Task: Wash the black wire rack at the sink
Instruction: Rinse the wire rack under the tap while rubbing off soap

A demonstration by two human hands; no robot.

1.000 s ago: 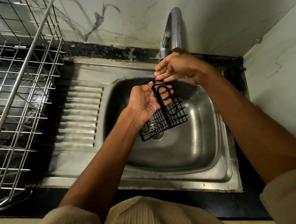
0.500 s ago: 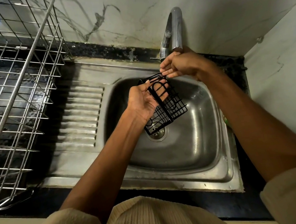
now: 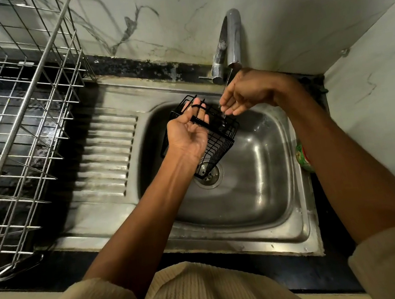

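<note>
The black wire rack [image 3: 217,134] hangs tilted over the basin of the stainless steel sink [image 3: 269,189], its lower corner above the round drain strainer [image 3: 209,173], clear of the basin walls. The left hand [image 3: 187,131] holds it from beneath, palm up, fingers threaded through the upper wires. The right hand [image 3: 246,92] hovers at the rack's far edge, fingers relaxed and extended downward under the curved chrome tap [image 3: 230,42], where a thin stream of water falls. A silver wire dish drainer [image 3: 15,120] crowds the table at left; the basin's right side lies open.
</note>
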